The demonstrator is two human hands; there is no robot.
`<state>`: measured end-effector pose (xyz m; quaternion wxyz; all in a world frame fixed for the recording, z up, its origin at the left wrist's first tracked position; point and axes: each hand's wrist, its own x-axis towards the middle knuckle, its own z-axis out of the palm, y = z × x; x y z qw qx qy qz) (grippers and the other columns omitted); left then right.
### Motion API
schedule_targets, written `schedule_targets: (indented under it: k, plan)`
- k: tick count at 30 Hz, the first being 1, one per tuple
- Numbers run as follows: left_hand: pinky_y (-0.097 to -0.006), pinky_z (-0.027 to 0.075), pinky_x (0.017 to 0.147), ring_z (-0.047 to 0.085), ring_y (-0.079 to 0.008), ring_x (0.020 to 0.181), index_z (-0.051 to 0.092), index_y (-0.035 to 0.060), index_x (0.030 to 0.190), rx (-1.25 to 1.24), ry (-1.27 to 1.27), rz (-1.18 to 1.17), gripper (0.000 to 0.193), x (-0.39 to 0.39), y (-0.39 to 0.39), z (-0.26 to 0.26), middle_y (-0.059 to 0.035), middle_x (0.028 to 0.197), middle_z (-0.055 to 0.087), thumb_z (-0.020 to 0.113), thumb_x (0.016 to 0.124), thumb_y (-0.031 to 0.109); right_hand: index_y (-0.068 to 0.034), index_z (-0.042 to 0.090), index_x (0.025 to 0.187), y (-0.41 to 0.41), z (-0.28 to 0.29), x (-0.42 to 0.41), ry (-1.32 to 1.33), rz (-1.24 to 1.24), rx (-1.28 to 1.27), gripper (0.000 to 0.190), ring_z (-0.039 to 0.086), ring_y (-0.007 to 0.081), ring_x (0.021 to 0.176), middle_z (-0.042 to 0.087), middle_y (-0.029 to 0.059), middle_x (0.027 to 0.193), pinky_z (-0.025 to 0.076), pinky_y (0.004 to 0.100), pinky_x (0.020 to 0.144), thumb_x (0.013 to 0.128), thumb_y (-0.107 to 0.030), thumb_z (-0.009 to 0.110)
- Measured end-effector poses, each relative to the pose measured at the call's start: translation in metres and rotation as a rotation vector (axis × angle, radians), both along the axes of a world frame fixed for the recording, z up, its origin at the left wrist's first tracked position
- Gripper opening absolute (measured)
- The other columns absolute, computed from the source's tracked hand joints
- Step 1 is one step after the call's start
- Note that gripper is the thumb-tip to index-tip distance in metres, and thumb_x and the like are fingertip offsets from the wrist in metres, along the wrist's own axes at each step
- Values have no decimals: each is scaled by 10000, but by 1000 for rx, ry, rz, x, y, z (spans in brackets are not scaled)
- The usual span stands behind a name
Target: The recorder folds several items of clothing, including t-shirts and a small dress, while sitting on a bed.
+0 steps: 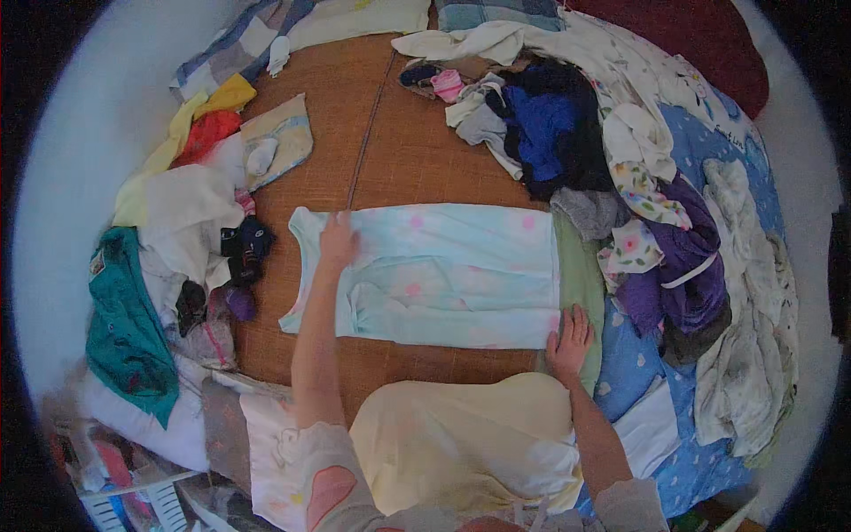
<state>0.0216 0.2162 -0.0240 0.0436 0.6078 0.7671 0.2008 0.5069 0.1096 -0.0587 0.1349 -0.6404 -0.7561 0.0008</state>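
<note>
A pale mint garment with pink dots (452,266) lies flat and folded long across the brown cover, its narrow shoulder end to the left and its straight hem to the right. My left hand (339,239) presses on its upper edge near the shoulder end, slightly blurred. At the lower right corner, my right hand (570,342) rests with fingers spread, touching the hem and the green cloth (578,266) beside it. Neither hand visibly grips the fabric. Pale yellow cloth (465,432) covers the person's lap below the garment.
On the left are a white cloth (193,213), a teal garment (126,319) and dark socks (249,246). Blue and black clothes (552,126) are heaped at upper right, with a purple garment (691,279) below. A white plastic basket (166,505) stands at lower left.
</note>
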Motion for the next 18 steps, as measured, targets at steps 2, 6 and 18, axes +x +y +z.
schedule_targets:
  k: [2,6,18]
  plan:
    - [-448,423,779,463,-412,1004,475,34,1095,-36,25,29,365,4,5,-10,-244,1160,430,517,736,89,-51,371,1227,0,-1,-3,-5,-1,-2,523,249,303,1247,301,134,1340,166,491,1001,758,-262,467]
    - [-458,396,832,455,-418,1025,404,5,1167,248,52,-24,480,-6,-2,-23,-276,1223,372,545,724,125,-39,376,1217,0,1,-4,4,-12,-7,518,251,307,1244,304,137,1337,164,491,1003,756,-258,467]
    - [-429,348,898,420,-359,1073,420,27,1169,-174,82,588,552,-98,-56,-44,-182,1113,490,543,772,391,-29,380,1210,2,2,0,-3,-20,-26,500,257,307,1241,307,144,1330,153,495,1009,767,-245,465]
